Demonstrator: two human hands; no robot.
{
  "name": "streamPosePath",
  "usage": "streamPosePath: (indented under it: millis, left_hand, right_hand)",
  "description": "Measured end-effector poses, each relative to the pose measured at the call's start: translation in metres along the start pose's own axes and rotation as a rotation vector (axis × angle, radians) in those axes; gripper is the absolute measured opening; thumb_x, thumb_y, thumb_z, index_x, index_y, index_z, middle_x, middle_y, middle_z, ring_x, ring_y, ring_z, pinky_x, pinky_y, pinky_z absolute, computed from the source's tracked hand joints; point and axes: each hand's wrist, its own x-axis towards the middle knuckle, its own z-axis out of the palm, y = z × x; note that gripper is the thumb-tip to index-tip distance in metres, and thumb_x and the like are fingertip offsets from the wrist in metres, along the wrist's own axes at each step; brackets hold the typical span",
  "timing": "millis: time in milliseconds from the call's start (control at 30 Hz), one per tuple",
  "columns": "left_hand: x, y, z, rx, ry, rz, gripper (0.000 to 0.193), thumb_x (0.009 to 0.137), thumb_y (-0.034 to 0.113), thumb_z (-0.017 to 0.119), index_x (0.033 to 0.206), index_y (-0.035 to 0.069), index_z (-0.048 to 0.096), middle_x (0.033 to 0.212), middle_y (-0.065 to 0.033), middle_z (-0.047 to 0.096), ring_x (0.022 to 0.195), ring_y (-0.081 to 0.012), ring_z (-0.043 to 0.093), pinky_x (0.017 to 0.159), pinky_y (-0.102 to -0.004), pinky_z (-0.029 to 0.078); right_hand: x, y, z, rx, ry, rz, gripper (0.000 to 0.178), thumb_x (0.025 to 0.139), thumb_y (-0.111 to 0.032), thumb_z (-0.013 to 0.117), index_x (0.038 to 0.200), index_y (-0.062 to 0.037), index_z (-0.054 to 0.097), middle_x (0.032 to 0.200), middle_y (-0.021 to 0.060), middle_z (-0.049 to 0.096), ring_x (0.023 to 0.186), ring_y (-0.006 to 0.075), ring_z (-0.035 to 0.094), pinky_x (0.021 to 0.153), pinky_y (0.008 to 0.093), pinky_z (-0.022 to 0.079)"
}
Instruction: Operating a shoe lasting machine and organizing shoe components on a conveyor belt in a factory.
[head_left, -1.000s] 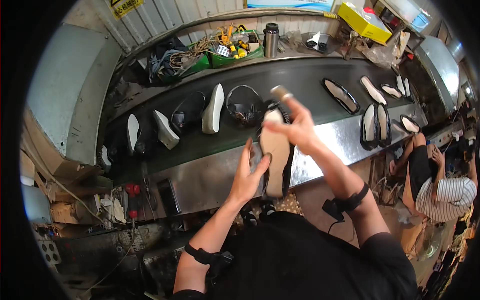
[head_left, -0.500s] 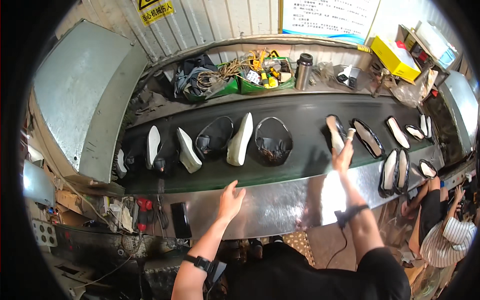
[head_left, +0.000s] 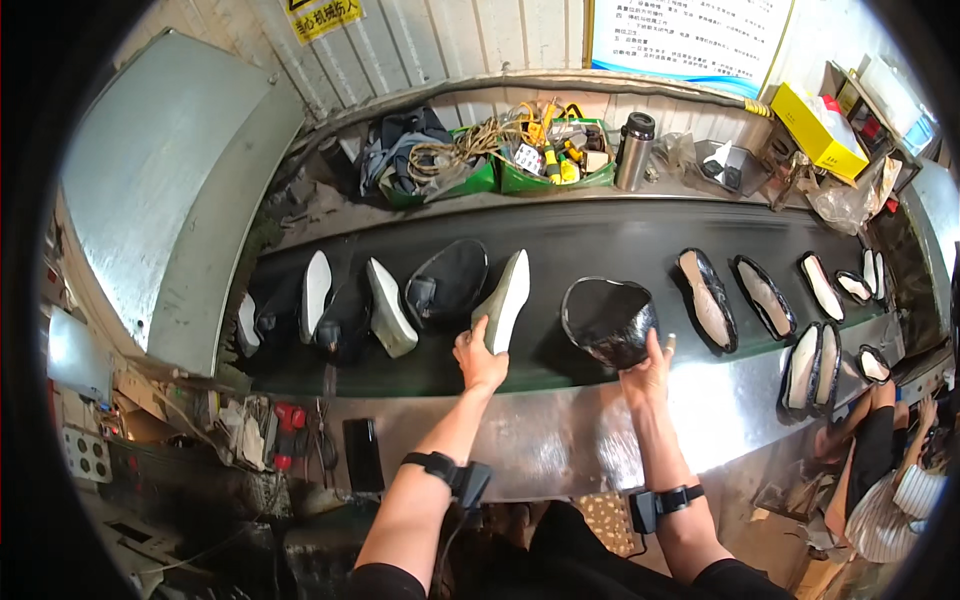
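Note:
On the dark conveyor belt (head_left: 590,225), my left hand (head_left: 483,362) grips the heel end of a pale wedge sole (head_left: 513,290). My right hand (head_left: 648,375) is closed on the near edge of a glossy black shoe upper (head_left: 607,320), its opening facing up; one finger wears a pale cap. To the left of my hands another upper (head_left: 445,285) lies beside a second wedge sole (head_left: 388,305), with more soles and uppers farther left. Right of my right hand is a black shoe (head_left: 707,300) with a beige insole, one of several on that side.
A steel ledge (head_left: 550,430) runs along the near side, carrying a black phone (head_left: 362,455) and a red power tool (head_left: 290,435). Green bins (head_left: 555,180) and a steel flask (head_left: 635,150) stand behind the belt. Another person (head_left: 900,510) sits at the far right.
My right hand has come left from the shoe on the right and taken hold of the black upper, which is now tilted. My left hand has moved up from the ledge onto the wedge sole.

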Motion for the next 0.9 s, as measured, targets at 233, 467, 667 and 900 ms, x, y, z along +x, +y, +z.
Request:
streamPosePath:
  millis: [233, 467, 667, 900]
  left_hand:
    - [-0.141, 0.038, -0.111, 0.225, -0.143, 0.720, 0.045, 0.074, 0.007, 0.069, 0.118, 0.017, 0.068, 0.131, -0.0138, 0.049, 0.126, -0.0333, 0.043, 0.100, -0.0505, 0.037]
    - [-0.246, 0.040, -0.046, 0.174, -0.168, 1.292, 0.026, 0.080, 0.022, 0.068, 0.106, 0.025, 0.072, 0.120, -0.0022, 0.057, 0.117, -0.0195, 0.048, 0.100, -0.0422, 0.032]
    - [-0.199, 0.055, -0.041, -1.260, -0.605, -0.380, 0.051, 0.098, 0.053, 0.055, 0.105, 0.004, 0.067, 0.101, -0.0052, 0.066, 0.094, -0.0164, 0.061, 0.087, -0.0354, 0.048]
    - [-0.116, 0.001, -0.043, -0.967, -0.760, -0.697, 0.035, 0.093, 0.029, 0.066, 0.109, -0.002, 0.067, 0.106, -0.0140, 0.071, 0.098, -0.0252, 0.067, 0.088, -0.0395, 0.051]
  right_hand:
    - [-0.068, -0.072, -0.093, -0.228, -0.267, 0.436, 0.068, 0.094, -0.038, 0.064, 0.151, -0.0302, 0.027, 0.146, 0.0097, 0.045, 0.129, 0.0371, 0.050, 0.098, 0.0671, 0.045]
    - [-0.126, -0.078, -0.112, -0.376, -0.251, 0.288, 0.064, 0.099, -0.047, 0.054, 0.148, -0.0082, 0.039, 0.137, 0.0107, 0.055, 0.124, 0.0291, 0.054, 0.101, 0.0502, 0.047]
    - [-0.215, -0.099, -0.094, -1.382, -0.475, -0.082, 0.051, 0.095, -0.019, 0.065, 0.142, -0.0065, 0.052, 0.100, 0.0062, 0.069, 0.092, 0.0177, 0.064, 0.099, 0.0378, 0.046]
    - [-0.251, -0.020, -0.132, -1.968, -1.115, -0.919, 0.054, 0.079, -0.015, 0.072, 0.132, -0.0174, 0.063, 0.091, -0.0004, 0.064, 0.095, 0.0192, 0.060, 0.117, 0.0589, 0.027]
